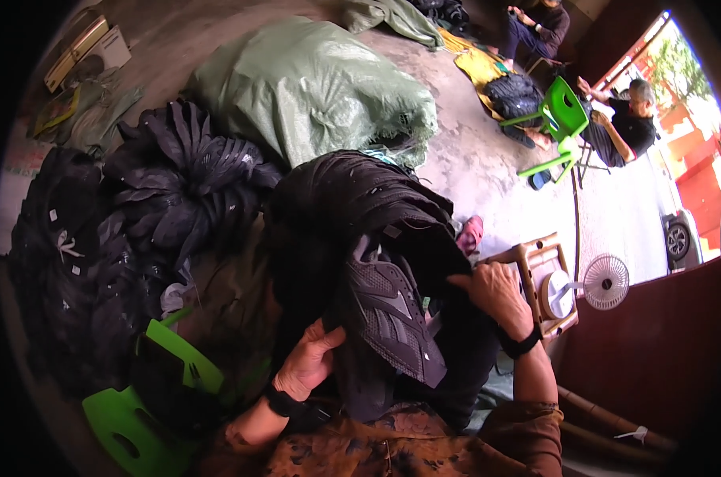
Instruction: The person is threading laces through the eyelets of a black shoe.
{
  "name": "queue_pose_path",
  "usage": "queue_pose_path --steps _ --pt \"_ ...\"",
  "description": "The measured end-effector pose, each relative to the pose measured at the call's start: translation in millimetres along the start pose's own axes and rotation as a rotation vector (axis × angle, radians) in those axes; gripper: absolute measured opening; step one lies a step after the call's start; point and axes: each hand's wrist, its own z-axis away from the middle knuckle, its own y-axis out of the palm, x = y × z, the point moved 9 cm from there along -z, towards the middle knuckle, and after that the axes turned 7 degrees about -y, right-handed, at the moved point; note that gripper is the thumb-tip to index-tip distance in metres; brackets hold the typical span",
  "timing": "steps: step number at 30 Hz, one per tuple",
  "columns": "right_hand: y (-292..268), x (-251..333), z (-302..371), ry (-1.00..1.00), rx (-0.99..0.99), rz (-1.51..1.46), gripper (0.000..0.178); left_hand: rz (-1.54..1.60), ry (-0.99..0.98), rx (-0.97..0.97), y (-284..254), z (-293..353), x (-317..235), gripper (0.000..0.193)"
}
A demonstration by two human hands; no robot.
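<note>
A stack of black shoe uppers (352,179) arches over my lap. On its near side a dark grey upper (384,310) with a mesh toe and lighter side stripes faces me. My left hand (309,362) is closed, thumb on top, on the edge of a dark upper at the lower left of the stack. Over on the right, my right hand (500,294) has its fingers curled round the edge of a black upper; its fingertips are partly hidden. Dark bands circle both wrists.
Bundled black uppers (186,175) lie left, beside a green chair (150,405). A pale green woven sack (305,87) bulges ahead. Right stand a bamboo stool (527,258) and a small white fan (605,282). Two people sit farther off near a green chair (565,111).
</note>
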Motion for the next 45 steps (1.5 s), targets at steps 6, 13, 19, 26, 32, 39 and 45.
queue_pose_path --steps 6,13,19,26,32,39,45 --pt "23 27 2 -0.139 0.146 -1.077 0.056 -0.033 0.016 0.008 16 -9 -4 0.041" --pt "21 84 -68 -0.172 0.180 -1.649 0.066 -0.152 -0.022 -0.068 2 -6 5 0.053" --pt "35 82 -71 -0.403 0.158 -1.289 0.041 -0.229 0.069 -0.067 15 -9 11 0.037" --pt "20 76 -44 -0.304 0.014 -1.736 0.033 -1.003 0.101 0.035 48 14 11 0.055" --pt "50 28 130 -0.167 0.009 -1.814 0.034 -0.986 0.628 0.251 146 52 -15 0.022" --pt "35 -52 135 -0.043 -0.221 -1.766 0.034 -0.823 0.676 0.611 223 101 -30 0.024" --pt "-5 -41 81 0.007 -0.413 -1.775 0.035 -0.276 0.313 0.421 178 57 -38 0.024"
